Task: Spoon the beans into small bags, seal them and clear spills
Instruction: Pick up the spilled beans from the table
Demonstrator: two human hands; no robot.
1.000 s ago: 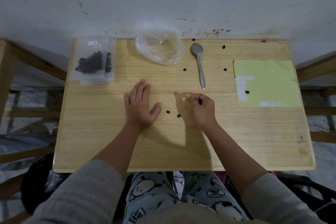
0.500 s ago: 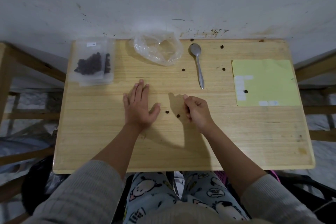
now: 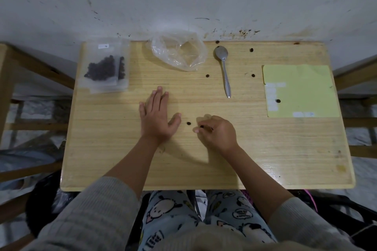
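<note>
Head view: fingers on a stray bean

Right hand (image 3: 217, 133) pinches a bean (image 3: 202, 127) at its fingertips, mid-table (image 3: 114, 159). Left hand (image 3: 156, 116) lies flat, fingers spread. Another bean (image 3: 188, 123) sits between them (loose ones dot the far side). Filled bags (image 3: 105, 67) far left, spoon (image 3: 224, 67) far centre.

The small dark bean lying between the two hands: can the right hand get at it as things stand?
Probably yes. The small dark bean lies on bare wooden table, just beside the right hand, with nothing between; its fingers already pinch another bean.
</note>
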